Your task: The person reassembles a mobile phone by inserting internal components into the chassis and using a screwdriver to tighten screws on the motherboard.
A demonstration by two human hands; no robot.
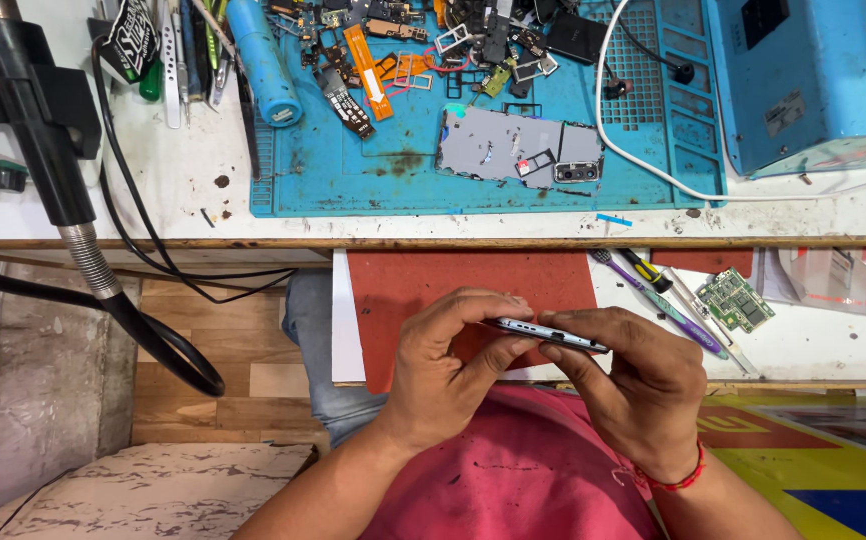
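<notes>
1. The left hand [448, 365] is curling its fingers closed around the near end of one smartphone [550, 334], gripping it by its thin edges.
2. That phone is hovering edge-on above the pull-out shelf [803, 345] below the worktop's [183, 180] front edge; it looks light, stiff, slippery and fragile, best pinched along the frame.
3. The right hand [633, 375] is pinching the far end, fingers closed.
4. Counted: one phone in hand, one grey phone frame [518, 150] on the blue mat [353, 180], one green circuit board [735, 298], two screwdrivers [658, 290].

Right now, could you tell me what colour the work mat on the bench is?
The work mat is blue, with dark stains; the head view shows it.
</notes>
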